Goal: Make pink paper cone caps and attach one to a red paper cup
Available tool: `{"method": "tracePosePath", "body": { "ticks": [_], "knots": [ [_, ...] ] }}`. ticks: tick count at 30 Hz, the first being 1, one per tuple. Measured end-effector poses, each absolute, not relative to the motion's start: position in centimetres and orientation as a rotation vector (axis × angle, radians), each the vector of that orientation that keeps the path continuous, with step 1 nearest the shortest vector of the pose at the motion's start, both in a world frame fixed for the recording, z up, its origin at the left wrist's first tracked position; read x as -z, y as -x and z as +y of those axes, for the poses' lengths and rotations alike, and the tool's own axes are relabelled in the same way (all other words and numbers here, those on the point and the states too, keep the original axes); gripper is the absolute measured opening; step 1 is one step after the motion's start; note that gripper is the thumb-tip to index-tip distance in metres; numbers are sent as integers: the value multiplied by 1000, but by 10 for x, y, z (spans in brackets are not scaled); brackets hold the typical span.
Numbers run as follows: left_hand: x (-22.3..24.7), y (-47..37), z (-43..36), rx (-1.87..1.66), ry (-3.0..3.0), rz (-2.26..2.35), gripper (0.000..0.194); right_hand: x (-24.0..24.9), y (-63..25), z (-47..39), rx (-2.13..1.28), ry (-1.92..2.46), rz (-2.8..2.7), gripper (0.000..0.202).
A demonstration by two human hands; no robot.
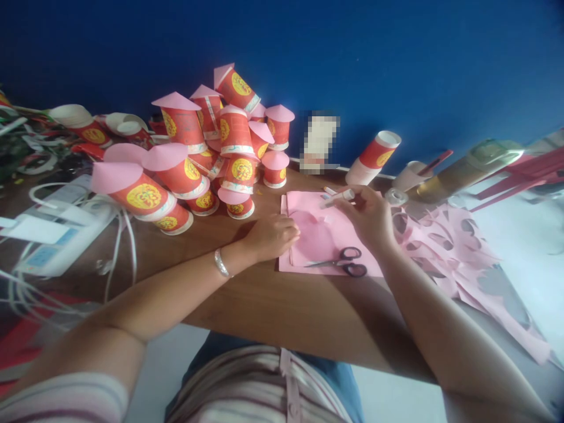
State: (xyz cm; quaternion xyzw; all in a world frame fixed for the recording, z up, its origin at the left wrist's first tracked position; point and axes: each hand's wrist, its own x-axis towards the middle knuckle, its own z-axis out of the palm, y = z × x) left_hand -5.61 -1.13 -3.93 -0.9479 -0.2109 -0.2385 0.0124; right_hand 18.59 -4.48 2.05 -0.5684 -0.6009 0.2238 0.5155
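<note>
On a stack of pink paper sheets [295, 202] lies a pink paper circle [314, 238] with a raised flap near its middle. My left hand [275, 236], with a silver bracelet on its wrist, has its fingers closed at the circle's left edge. Between the fingers of my right hand [368, 212] is a white glue stick [338, 198], held tilted above the circle's upper right side. A pair of scissors [338, 261] with dark handles rests on the paper, just below the circle.
Red paper cups [178, 120] with pink cone tops are piled at the left. Pink paper scraps [445, 247] lie at the right, near a bottle [462, 170] and a stack of cups [374, 157]. White cables and a power strip [61, 229] sit far left.
</note>
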Motion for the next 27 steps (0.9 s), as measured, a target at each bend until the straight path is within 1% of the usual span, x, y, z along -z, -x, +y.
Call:
{"method": "tracePosePath", "body": {
  "ticks": [2,5,6,8,11,13,15,17,19,23,27],
  "knots": [
    [38,57,-11,804,2983,-668,20,-19,-185,-52,-706,1297,-1325,25],
    [34,59,-10,1009,2967,-746,13,-8,-183,-61,-893,1250,-1218,32],
    [32,59,-11,1084,2944,-774,17,-3,-182,-64,-943,1237,-1198,34],
    [29,59,-13,1189,2922,-827,31,4,-179,-67,-1016,1212,-1171,36],
    [28,58,-19,1215,3018,-910,47,11,-171,-72,-1082,1190,-1143,38],
    [28,55,-24,1231,3083,-966,52,14,-166,-74,-1146,1178,-1135,38],
    [26,53,-29,1298,3113,-1012,45,17,-162,-76,-1225,1158,-1143,40],
    [22,51,-32,1383,3146,-1042,30,18,-161,-79,-1287,1149,-1180,40],
    [18,51,-33,1465,3183,-1036,20,17,-162,-81,-1294,1152,-1230,40],
    [15,52,-33,1590,3174,-1051,14,13,-162,-83,-1212,1185,-1302,44],
    [17,53,-34,1606,3153,-1007,12,11,-159,-83,-1161,1235,-1374,50]
  ]
}}
